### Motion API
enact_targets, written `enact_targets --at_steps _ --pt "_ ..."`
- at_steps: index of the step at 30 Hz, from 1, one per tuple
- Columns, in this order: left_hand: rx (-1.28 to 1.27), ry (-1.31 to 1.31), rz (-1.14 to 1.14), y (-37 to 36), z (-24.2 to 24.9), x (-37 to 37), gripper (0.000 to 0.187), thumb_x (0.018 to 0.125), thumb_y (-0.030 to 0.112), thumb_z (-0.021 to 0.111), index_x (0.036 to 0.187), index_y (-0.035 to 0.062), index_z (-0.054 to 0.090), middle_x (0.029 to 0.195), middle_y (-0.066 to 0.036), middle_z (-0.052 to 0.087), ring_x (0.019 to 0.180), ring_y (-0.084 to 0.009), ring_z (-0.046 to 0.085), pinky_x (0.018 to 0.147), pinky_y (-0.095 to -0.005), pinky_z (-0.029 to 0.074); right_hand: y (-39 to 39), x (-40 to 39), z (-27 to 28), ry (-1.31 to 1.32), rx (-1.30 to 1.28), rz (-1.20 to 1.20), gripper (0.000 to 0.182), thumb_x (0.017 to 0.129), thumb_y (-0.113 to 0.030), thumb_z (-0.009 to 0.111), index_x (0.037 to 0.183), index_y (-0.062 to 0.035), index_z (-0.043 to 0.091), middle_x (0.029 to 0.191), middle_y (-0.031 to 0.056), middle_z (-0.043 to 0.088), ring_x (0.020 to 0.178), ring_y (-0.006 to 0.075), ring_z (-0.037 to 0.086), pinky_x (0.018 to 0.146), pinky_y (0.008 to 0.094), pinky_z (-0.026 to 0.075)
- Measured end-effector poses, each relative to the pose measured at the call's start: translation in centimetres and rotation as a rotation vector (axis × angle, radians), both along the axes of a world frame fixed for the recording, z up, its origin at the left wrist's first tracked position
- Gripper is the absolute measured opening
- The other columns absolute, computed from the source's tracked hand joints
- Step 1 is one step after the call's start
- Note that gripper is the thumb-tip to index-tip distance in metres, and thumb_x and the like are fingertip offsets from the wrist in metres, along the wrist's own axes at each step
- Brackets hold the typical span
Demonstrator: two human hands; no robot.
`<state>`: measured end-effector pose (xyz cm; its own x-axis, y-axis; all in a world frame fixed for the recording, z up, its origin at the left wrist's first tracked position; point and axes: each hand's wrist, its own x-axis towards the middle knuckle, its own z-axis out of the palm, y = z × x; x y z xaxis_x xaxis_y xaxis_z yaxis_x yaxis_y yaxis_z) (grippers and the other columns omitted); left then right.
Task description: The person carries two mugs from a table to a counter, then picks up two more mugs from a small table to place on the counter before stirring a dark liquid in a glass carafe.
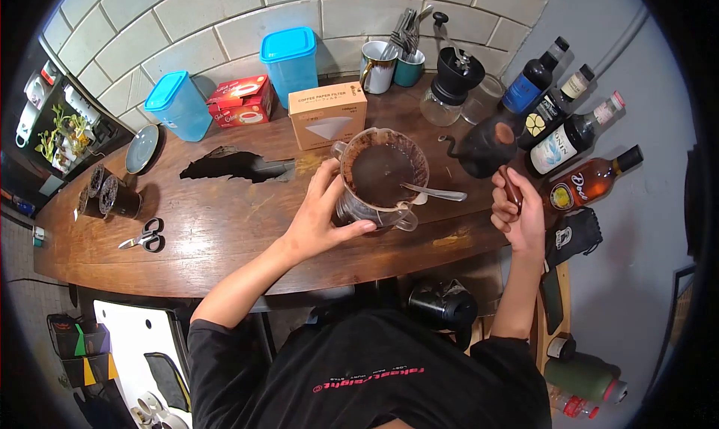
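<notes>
A clear coffee dripper (341, 151) lined with a stained paper filter (421, 159) sits on a glass server (359, 215). Dark wet coffee (374, 170) fills the filter, and a metal spoon (438, 194) leans in it with its handle over the rim. My left hand (320, 219) curves around the left side of the server, thumb at the front and fingers near the dripper's rim. My right hand (522, 218) is closed on the brown wooden handle (514, 191) of a black gooseneck kettle (479, 150), whose spout points toward the dripper.
Behind the dripper stand a paper filter box (327, 103), blue containers (288, 58), a red box (240, 103) and a coffee grinder (449, 84). Several bottles (565, 140) line the right wall. Scissors (152, 234) lie left, and the wooden table (225, 260) has a jagged hole (240, 165).
</notes>
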<state>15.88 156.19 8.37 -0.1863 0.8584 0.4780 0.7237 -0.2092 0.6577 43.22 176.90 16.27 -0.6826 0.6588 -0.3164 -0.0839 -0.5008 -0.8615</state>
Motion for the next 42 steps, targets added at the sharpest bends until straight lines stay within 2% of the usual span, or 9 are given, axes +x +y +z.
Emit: enact_targets --at_steps 20,30,33,35,36,38,39,40,42 --pt "-0.016 0.009 -0.006 0.0 0.0 -0.1 0.083 0.074 0.040 0.082 0.136 -0.0005 0.045 0.142 -0.023 0.034 0.133 -0.0407 0.036 0.110 -0.0474 0.033 1.2 -0.5 -5.6 0.010 -0.103 -0.014 0.028 0.098 -0.039 0.052 0.087 -0.0126 0.050 0.052 -0.0079 0.032 0.037 0.0038 0.023 0.034 0.0217 0.020" --pt "-0.007 0.014 -0.004 0.0 -0.1 -0.1 0.082 0.074 0.040 0.082 0.135 0.0005 0.046 0.140 -0.022 0.035 0.131 -0.0403 0.037 0.109 -0.0475 0.034 1.2 -0.1 -5.8 -0.065 -0.003 0.027 0.032 0.098 -0.040 0.051 0.087 -0.0098 0.051 0.051 -0.0038 0.035 0.034 0.0055 0.025 0.033 0.0216 0.023" --pt "-0.007 0.008 -0.004 0.0 0.0 0.0 0.082 0.074 0.040 0.082 0.135 0.0003 0.046 0.139 -0.022 0.035 0.131 -0.0404 0.037 0.109 -0.0476 0.034 0.9 0.2 -4.4 -0.320 0.227 0.047 0.042 0.100 -0.042 0.047 0.086 -0.0034 0.056 0.053 0.0025 0.045 0.037 0.0090 0.035 0.037 0.0257 0.030" --pt "-0.004 0.006 -0.001 0.0 0.2 -0.1 0.081 0.074 0.041 0.082 0.134 0.0001 0.046 0.139 -0.023 0.036 0.131 -0.0405 0.038 0.109 -0.0477 0.034 1.0 0.6 -4.4 -1.089 1.177 -0.226 0.047 0.101 -0.041 0.046 0.088 0.0022 0.059 0.060 0.0079 0.054 0.046 0.0131 0.048 0.046 0.0282 0.036" --pt "-0.002 -0.005 0.002 0.0 0.3 0.0 0.081 0.074 0.041 0.082 0.134 -0.0001 0.046 0.139 -0.023 0.036 0.131 -0.0406 0.038 0.109 -0.0477 0.034 0.4 0.5 -3.6 -1.086 1.181 -0.224 0.047 0.101 -0.041 0.046 0.088 0.0022 0.059 0.060 0.0079 0.054 0.046 0.0131 0.048 0.046 0.0282 0.036" --pt "0.002 -0.016 0.003 -0.1 0.3 0.1 0.081 0.074 0.041 0.082 0.133 -0.0004 0.046 0.139 -0.023 0.036 0.131 -0.0407 0.038 0.109 -0.0477 0.034 -1.7 0.3 0.0 -0.717 1.218 -0.287 0.044 0.102 -0.038 0.048 0.090 0.0030 0.059 0.062 0.0082 0.054 0.056 0.0137 0.052 0.053 0.0292 0.039" --pt "0.001 -0.007 0.001 -0.1 0.3 0.1 0.080 0.074 0.041 0.082 0.133 -0.0004 0.047 0.139 -0.023 0.036 0.131 -0.0408 0.038 0.109 -0.0478 0.034 -2.6 0.3 1.5 -0.573 1.191 -0.183 0.038 0.100 -0.036 0.055 0.093 0.0015 0.060 0.065 0.0054 0.053 0.059 0.0120 0.050 0.055 0.0264 0.041" --pt "0.000 0.004 -0.002 0.0 0.3 0.1 0.080 0.074 0.041 0.082 0.133 -0.0004 0.047 0.139 -0.023 0.036 0.131 -0.0408 0.038 0.109 -0.0478 0.034 -3.5 -0.2 2.2 -0.575 1.194 -0.186 0.038 0.100 -0.036 0.055 0.093 0.0015 0.060 0.065 0.0054 0.053 0.059 0.0120 0.050 0.055 0.0264 0.041" --pt "0.005 0.007 -0.005 0.0 0.3 0.1 0.080 0.074 0.041 0.082 0.133 -0.0002 0.047 0.139 -0.023 0.037 0.131 -0.0409 0.038 0.109 -0.0479 0.034 -5.4 -1.6 3.1 -0.052 1.182 -0.022 0.028 0.095 -0.028 0.065 0.098 -0.0007 0.061 0.071 0.0027 0.054 0.061 0.0089 0.050 0.056 0.0249 0.042"
